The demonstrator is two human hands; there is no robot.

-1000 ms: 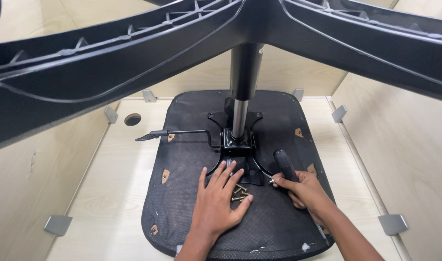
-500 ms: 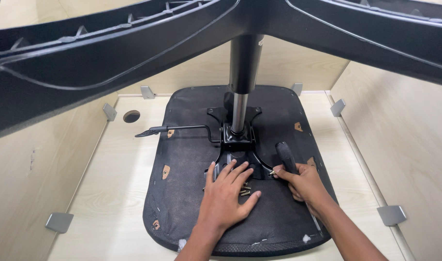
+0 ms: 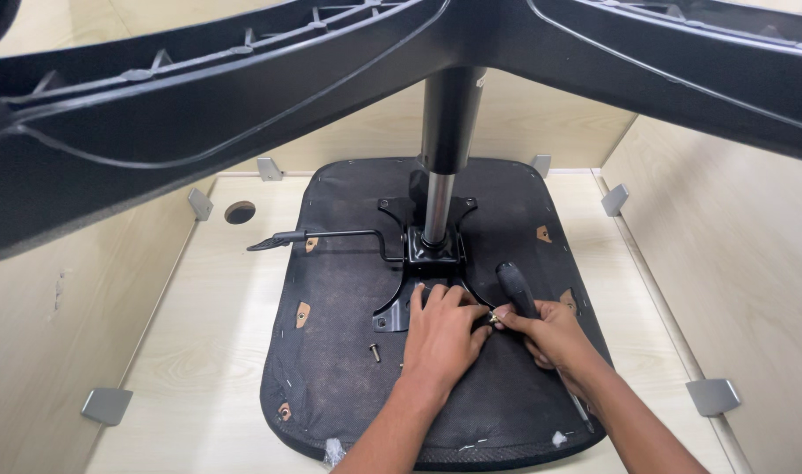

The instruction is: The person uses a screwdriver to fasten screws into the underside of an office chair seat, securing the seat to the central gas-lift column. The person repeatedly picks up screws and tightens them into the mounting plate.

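An upturned black chair seat [image 3: 348, 369] lies on a pale wooden surface. A black metal mechanism plate [image 3: 392, 312] is fixed at its centre, and a gas column [image 3: 438, 206] rises from it to the star base [image 3: 199, 114] overhead. My left hand [image 3: 440, 338] rests palm-down on the plate's near right arm, holding nothing. My right hand [image 3: 550, 338] grips a black-handled screwdriver [image 3: 513, 288], with its handle pointing away from me. Its fingertips pinch a small brass-coloured screw [image 3: 492, 317] against my left fingers. A loose screw [image 3: 375, 353] lies on the seat to the left.
A lever [image 3: 318, 237] sticks out left from the mechanism. Pale wooden walls [image 3: 734, 263] box in the surface, with grey metal corner brackets [image 3: 107, 405] along the edges. A round hole [image 3: 239, 212] is at the back left. The star base's arms hang low across the upper view.
My left hand has slid right and forward onto the plate's arm. Both hands' fingertips now meet at the small screw, where before they were apart.
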